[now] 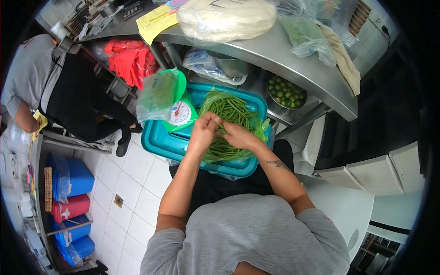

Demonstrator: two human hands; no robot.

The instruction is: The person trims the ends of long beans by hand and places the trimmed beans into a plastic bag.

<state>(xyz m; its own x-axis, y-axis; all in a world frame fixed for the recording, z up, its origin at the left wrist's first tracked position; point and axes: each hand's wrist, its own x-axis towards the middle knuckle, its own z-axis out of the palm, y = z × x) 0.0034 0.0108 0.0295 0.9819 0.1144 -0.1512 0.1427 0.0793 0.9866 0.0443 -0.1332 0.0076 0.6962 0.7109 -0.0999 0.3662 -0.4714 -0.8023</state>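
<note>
A bag of green beans [231, 109] lies opened out on a teal plastic lid or tray [151, 143] in front of me, its green plastic [215, 93] spread around the heap. Over the middle of the beans my left hand [205, 130] is closed in a pinch, thumb against fingers. My right hand [239, 136] meets it from the other side, its fingers also pinched together. A green bean seems to be between the two hands, mostly hidden by the fingers. Left of the heap, a green dial scale [181, 113] stands on the tray with a clear plastic bag [158, 96] on its pan.
A steel table [293, 57] stands ahead, bearing a large bag of white stuff [227, 20] and yellow paper [156, 23]. Below sits a bowl of small green fruit [286, 93]. Another person [68, 91] works at left, near blue bins [75, 176]. A white surface [339, 201] is at right.
</note>
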